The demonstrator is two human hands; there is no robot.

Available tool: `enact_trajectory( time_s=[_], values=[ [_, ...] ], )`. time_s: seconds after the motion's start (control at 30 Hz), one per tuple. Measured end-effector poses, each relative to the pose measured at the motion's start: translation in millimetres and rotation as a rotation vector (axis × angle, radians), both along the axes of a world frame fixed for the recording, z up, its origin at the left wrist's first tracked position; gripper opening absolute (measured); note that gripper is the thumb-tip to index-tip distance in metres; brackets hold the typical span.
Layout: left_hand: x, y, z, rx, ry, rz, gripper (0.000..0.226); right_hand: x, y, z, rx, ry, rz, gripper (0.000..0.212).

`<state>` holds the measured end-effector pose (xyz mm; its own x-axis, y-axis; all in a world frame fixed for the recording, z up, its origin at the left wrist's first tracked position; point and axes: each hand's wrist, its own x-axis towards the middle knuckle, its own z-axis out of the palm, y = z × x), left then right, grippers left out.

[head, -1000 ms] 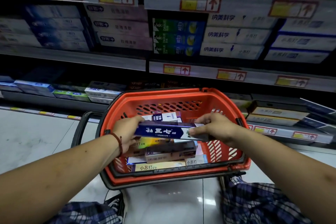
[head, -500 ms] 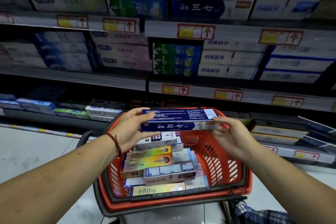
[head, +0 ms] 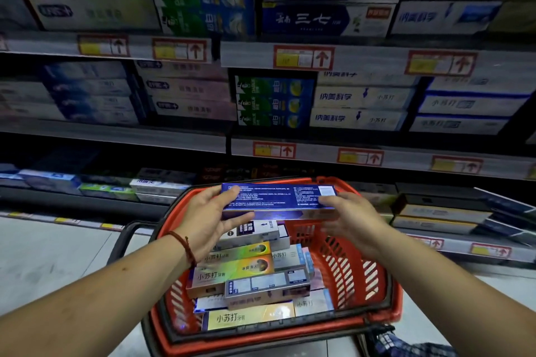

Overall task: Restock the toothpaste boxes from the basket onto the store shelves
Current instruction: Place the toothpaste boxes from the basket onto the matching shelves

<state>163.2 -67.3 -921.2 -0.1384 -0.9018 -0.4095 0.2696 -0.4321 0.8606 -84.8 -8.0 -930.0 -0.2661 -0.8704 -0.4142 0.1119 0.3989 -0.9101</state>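
A dark blue toothpaste box [head: 278, 197] hangs level above the red basket [head: 374, 287], its printed back face turned up. My left hand [head: 211, 217] grips its left end, thumb on top. My right hand [head: 351, 220] holds its right end and looks motion-blurred. The basket holds several more toothpaste boxes [head: 249, 278], stacked flat, some yellow, some white and grey. Matching dark blue boxes [head: 327, 19] stand on the upper shelf, straight ahead.
Shelves of toothpaste boxes fill the view, with red and yellow price tags [head: 303, 56] along their edges. Low shelves flank the basket on the left [head: 87, 185] and right [head: 441, 211]. Pale tiled floor [head: 52, 252] lies left of the basket.
Both hands lifted the dark blue box out of the basket and turned its back face up. The view tilted upward, bringing the upper shelf in.
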Motion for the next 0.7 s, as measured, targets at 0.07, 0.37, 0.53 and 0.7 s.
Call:
enact_trajectory(
  time_s=[0.07,0.37,0.53,0.7],
  values=[
    [-6.5,0.8,3.1,0.031,0.011,0.088,0.022,4.7,2.0,-0.7,-0.03,0.4,0.086,0.059],
    [-29.0,17.4,30.8,-0.187,-0.138,-0.175,0.026,30.1,0.4,-0.9,-0.391,0.97,0.55,0.064],
    [-16.5,7.0,20.9,-0.261,-0.356,-0.314,0.031,21.9,2.0,9.1,-0.261,0.022,0.229,0.054],
    [-5.4,9.5,5.4,-0.618,-0.697,-0.725,0.081,14.5,0.9,13.8,-0.181,-0.729,0.065,0.062]
  ],
)
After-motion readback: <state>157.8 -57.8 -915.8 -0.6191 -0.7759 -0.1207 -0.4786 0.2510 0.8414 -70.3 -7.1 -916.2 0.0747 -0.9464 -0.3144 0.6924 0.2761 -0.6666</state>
